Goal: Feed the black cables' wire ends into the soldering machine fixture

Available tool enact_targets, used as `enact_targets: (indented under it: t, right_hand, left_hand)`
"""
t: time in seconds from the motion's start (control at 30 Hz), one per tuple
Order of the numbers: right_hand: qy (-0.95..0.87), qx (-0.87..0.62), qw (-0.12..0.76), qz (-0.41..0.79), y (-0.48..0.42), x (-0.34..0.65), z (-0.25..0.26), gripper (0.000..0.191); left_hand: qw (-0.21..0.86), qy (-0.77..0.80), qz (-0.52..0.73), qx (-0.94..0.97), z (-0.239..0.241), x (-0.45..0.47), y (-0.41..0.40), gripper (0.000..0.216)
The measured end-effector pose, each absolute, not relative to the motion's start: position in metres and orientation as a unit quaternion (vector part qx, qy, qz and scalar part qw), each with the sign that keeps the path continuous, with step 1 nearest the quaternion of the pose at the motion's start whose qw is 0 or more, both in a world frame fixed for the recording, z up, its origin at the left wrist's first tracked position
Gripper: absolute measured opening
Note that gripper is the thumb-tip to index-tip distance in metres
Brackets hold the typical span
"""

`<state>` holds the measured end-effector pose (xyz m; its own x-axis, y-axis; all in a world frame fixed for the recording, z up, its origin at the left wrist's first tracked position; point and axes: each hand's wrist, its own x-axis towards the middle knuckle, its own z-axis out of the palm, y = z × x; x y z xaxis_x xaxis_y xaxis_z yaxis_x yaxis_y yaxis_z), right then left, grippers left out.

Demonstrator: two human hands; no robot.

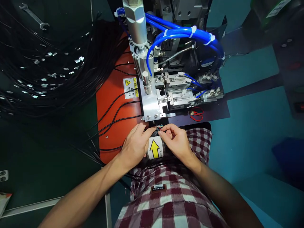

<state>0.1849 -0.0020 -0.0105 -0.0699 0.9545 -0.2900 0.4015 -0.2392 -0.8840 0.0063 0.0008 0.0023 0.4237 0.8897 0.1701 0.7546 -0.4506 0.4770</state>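
Note:
My left hand [136, 142] is closed at the front edge of the machine, its thumb and fingers pinching a black cable [116, 148] near its end. Thin coloured wires [160, 126] fan out of that end. From the other side, my right hand [177, 141] pinches close to the same wires, thumb against forefinger. Its fingertips partly hide what they grip. Just below both hands is a white label with a yellow arrow [155, 148]. Right above them stands the metal head [150, 106] of the machine, with several black cables running into its left side.
An orange base plate [111, 110] carries a warning label [130, 88]. Bundled black cables with shiny ends [54, 66] cover the left bench, near a wrench [34, 15]. Blue air hoses [182, 32] arch over the machine. Red-handled snips [196, 114] lie on the right.

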Motion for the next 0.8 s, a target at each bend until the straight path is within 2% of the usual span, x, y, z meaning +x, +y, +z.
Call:
enact_targets:
  t: [0.2, 0.43, 0.67, 0.8]
  right_hand:
    - [-0.607, -0.610, 0.285, 0.423, 0.008, 0.186, -0.005, 0.015]
    - [-0.444, -0.531, 0.295, 0.659, 0.025, 0.194, -0.018, 0.021]
    - [-0.421, -0.547, 0.324, 0.647, 0.022, 0.195, -0.026, 0.028]
    - [-0.397, -0.540, 0.358, 0.650, 0.020, 0.186, -0.030, 0.028]
  left_hand:
    - [0.168, 0.494, 0.202, 0.829, 0.002, 0.006, 0.001, 0.028]
    - [0.176, 0.494, 0.202, 0.827, 0.001, 0.005, 0.001, 0.028]
    - [0.191, 0.490, 0.196, 0.828, 0.001, 0.000, -0.001, 0.027]
    - [0.145, 0.489, 0.144, 0.848, 0.007, -0.001, -0.002, 0.030]
